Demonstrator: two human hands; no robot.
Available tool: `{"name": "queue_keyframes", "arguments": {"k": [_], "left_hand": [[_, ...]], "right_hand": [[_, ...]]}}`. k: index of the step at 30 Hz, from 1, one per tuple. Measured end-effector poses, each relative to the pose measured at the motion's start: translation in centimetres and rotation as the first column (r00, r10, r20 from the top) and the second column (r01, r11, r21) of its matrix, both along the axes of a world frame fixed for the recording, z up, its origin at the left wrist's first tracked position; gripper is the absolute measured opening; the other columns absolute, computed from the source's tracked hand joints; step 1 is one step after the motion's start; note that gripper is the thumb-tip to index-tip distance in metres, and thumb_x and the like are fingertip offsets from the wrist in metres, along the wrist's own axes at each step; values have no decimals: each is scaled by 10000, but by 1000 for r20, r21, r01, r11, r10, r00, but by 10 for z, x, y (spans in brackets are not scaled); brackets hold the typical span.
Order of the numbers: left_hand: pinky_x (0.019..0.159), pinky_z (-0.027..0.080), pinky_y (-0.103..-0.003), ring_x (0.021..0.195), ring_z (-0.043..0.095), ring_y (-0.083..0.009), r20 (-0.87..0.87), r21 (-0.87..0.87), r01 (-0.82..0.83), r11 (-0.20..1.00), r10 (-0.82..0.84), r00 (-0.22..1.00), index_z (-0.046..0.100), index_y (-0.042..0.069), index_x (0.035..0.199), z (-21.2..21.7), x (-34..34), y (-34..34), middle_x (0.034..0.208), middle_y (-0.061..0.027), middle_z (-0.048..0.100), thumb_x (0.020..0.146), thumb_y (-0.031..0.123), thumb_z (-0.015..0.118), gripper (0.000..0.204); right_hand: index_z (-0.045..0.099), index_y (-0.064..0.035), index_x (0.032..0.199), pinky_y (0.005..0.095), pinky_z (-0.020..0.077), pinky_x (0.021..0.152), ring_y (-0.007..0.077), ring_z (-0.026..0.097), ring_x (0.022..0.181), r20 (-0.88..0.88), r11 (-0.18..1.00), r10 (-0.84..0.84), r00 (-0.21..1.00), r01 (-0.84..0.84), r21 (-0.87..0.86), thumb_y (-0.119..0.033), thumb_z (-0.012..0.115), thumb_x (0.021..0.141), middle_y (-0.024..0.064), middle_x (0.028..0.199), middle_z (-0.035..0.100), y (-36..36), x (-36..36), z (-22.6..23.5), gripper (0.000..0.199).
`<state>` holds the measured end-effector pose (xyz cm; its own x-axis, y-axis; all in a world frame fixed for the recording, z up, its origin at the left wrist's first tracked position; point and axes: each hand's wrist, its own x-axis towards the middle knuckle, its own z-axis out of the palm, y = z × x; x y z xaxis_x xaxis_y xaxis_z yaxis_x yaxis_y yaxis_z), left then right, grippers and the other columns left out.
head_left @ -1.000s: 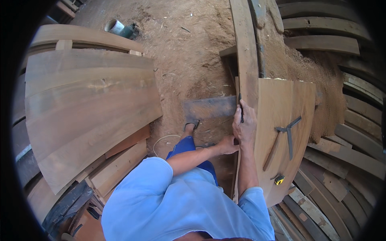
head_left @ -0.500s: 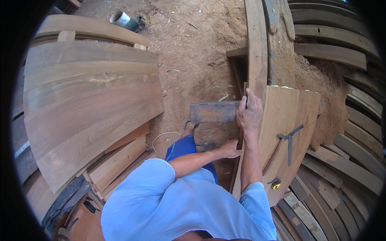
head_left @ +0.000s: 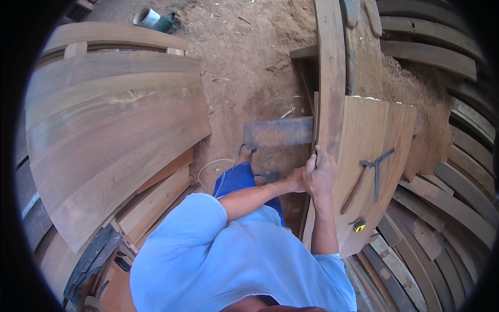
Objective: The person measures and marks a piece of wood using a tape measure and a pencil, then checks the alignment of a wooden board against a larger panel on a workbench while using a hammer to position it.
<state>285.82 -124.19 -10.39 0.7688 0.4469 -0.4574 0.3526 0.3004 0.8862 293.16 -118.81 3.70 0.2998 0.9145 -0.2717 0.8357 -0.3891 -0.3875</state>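
My right hand is closed around a thin dark pencil-like stick, its tip at the left edge of a long wooden beam. Close against that hand is my left hand, beside a narrow upright board; its fingers are mostly hidden. The beam runs away from me along the left side of a wide wooden panel. On the panel lie a wooden-handled tool, a dark angled metal piece and a yellow-and-black tape measure.
A short dark plank juts left from the bench, above my foot. Another broad panel rests at the left over stacked boards. Lumber crowds the right side. A white-and-green container lies on the sawdust-covered ground.
My right hand has slid toward me along the beam's edge with the stick. My left hand has moved slightly away from me, and the two hands now meet.
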Motion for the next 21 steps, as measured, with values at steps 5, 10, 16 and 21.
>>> {"name": "queue_keyframes", "arguments": {"k": [5, 10, 16, 21], "left_hand": [[935, 486, -461, 1140, 596, -394, 5, -25, -153, 988, 153, 988, 472, 39, 1305, -1, 9, -5, 1209, -219, 629, 793, 421, 717, 684], [767, 535, -350, 889, 638, -239, -100, -345, -228, 910, 206, 973, 442, -111, 1280, 22, -18, 6, 1011, -172, 643, 768, 390, 783, 794], [1006, 448, -429, 1208, 542, -291, 77, -946, -215, 242, 814, 576, 397, 106, 1407, 61, -78, 79, 1362, -207, 506, 945, 612, 464, 689], [1191, 106, -429, 1442, 194, -353, 236, -958, -36, 283, 856, 459, 116, 164, 1557, 85, -61, 116, 1561, -255, 175, 905, 740, 361, 904]], "right_hand": [[641, 27, 1112, 403, 507, 804, 321, 664, 891, -171, 989, -67, 983, 88, 116, -131, 559, 910, 199, 941, 685, -28, 12, 2, 270], [624, 19, 985, 266, 440, 613, 104, 544, 674, -504, 888, -309, 806, 434, 151, -143, 610, 921, 42, 751, 595, -18, 21, 26, 175], [638, -1, 963, 245, 425, 619, 84, 530, 669, -701, 881, -337, 629, 474, 2, -122, 559, 943, 22, 730, 599, -22, 7, 35, 147], [659, 31, 1029, 280, 504, 736, 130, 649, 795, -692, 945, -236, 682, 328, 0, -106, 568, 935, 94, 818, 692, -9, -21, 50, 189]]}}
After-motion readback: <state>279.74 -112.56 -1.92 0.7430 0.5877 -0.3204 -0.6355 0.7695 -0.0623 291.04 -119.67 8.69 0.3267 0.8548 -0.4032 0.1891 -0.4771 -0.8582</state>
